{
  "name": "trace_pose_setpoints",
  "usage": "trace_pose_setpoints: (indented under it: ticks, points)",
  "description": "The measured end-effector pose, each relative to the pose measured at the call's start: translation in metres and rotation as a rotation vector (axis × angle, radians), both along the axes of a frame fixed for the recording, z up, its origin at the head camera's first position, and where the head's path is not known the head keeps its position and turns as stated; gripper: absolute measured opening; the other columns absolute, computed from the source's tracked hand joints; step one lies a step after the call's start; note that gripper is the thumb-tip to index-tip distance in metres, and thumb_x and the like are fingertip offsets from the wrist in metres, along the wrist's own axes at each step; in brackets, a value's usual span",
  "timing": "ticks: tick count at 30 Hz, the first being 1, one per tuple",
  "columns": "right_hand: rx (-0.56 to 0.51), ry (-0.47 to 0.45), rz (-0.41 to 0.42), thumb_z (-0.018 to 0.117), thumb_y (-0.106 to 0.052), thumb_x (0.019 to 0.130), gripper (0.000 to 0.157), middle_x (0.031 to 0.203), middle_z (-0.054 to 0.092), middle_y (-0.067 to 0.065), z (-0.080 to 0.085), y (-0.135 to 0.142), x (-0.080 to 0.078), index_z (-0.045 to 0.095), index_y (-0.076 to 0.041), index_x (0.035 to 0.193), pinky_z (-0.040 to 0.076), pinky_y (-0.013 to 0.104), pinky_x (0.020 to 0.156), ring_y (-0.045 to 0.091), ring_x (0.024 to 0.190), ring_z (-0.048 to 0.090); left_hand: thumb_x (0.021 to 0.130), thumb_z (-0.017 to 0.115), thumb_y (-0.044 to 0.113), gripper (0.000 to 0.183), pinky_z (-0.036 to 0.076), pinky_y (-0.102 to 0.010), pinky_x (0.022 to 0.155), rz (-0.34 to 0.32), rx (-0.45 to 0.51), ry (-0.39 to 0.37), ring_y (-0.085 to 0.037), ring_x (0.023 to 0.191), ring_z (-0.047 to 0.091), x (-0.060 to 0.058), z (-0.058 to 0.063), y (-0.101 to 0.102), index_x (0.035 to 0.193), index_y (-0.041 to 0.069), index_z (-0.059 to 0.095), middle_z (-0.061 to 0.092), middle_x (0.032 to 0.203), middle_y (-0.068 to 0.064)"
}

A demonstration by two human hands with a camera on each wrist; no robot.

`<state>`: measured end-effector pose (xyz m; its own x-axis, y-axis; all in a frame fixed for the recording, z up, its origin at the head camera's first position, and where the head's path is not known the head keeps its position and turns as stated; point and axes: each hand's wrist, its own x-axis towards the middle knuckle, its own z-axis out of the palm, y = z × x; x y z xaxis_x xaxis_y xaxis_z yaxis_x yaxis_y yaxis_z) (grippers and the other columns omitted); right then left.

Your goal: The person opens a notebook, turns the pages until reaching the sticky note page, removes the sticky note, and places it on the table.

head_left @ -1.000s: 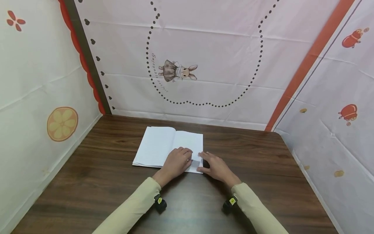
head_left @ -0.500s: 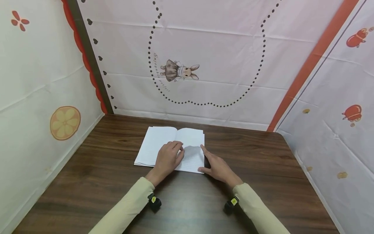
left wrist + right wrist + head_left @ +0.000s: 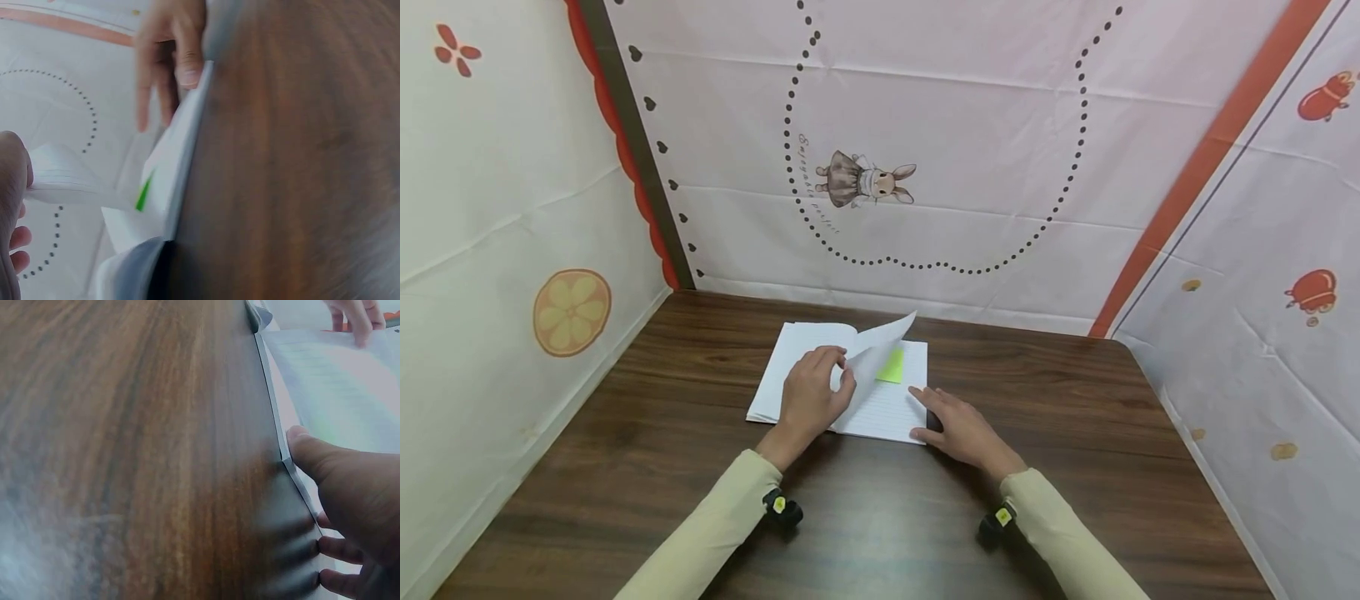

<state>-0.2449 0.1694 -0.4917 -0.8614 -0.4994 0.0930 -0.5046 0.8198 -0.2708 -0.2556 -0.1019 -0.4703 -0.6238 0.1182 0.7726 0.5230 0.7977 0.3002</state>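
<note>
An open notebook [image 3: 812,337] with lined white pages lies on the table. My left hand [image 3: 808,392] pinches the edge of a page [image 3: 872,358], which stands lifted and curves over toward the left. Under that page a bright green sticky note [image 3: 891,367] shows on the right-hand page. In the left wrist view the raised page [image 3: 62,178] runs from the left fingers down to the book. My right hand [image 3: 958,425] rests at the notebook's right edge, its thumb [image 3: 300,434] on the page margin and its fingers loosely extended.
The notebook sits on a dark wood-grain table [image 3: 1037,375]. A printed white cloth [image 3: 970,167] rises behind the table, with similar side panels at left and right. Black cameras [image 3: 784,512] are strapped on both wrists.
My left hand has moved left, drawing the page up and over from the right side. The green sticky note has come into view beneath it. My right hand stays near the right edge.
</note>
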Motion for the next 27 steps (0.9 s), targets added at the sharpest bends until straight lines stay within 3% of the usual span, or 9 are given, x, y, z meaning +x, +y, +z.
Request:
trace_pose_setpoints:
  ticks: [5, 9, 19, 27]
  points:
    - [0.028, 0.0, 0.003, 0.06, -0.055, 0.087, 0.065, 0.147, 0.044, 0.007, 0.0, 0.0, 0.0, 0.043, -0.03, 0.145, 0.04, 0.05, 0.104, 0.028, 0.134, 0.042, 0.085, 0.063, 0.021, 0.014, 0.052, -0.037, 0.067, 0.021, 0.033, 0.024, -0.024, 0.084, 0.064, 0.0, 0.012, -0.011, 0.082, 0.007, 0.065, 0.069, 0.099, -0.005]
    - [0.052, 0.005, 0.003, 0.058, -0.056, 0.088, 0.061, 0.147, 0.043, 0.009, -0.001, -0.001, 0.001, 0.049, -0.027, 0.141, 0.04, 0.049, 0.104, 0.028, 0.135, 0.041, 0.084, 0.067, 0.023, 0.018, 0.052, -0.037, 0.068, 0.028, 0.046, 0.044, -0.024, 0.086, 0.064, 0.001, 0.015, -0.021, 0.079, 0.006, 0.065, 0.069, 0.099, -0.005]
    - [0.066, 0.009, 0.003, 0.059, -0.056, 0.088, 0.06, 0.146, 0.044, 0.009, 0.0, -0.001, 0.001, 0.054, -0.022, 0.137, 0.039, 0.048, 0.105, 0.027, 0.135, 0.04, 0.083, 0.066, 0.023, 0.017, 0.052, -0.041, 0.066, 0.099, -0.029, -0.005, -0.027, 0.087, 0.063, 0.013, 0.011, -0.064, 0.076, 0.008, 0.064, 0.068, 0.103, -0.009]
    - [0.063, 0.005, 0.001, 0.059, -0.057, 0.087, 0.061, 0.146, 0.045, 0.009, 0.0, -0.002, 0.001, 0.054, -0.022, 0.137, 0.039, 0.048, 0.105, 0.027, 0.135, 0.041, 0.079, 0.066, 0.02, 0.017, 0.05, -0.046, 0.067, 0.144, -0.09, -0.077, -0.032, 0.089, 0.062, 0.022, -0.003, -0.096, 0.068, 0.008, 0.061, 0.067, 0.104, -0.013]
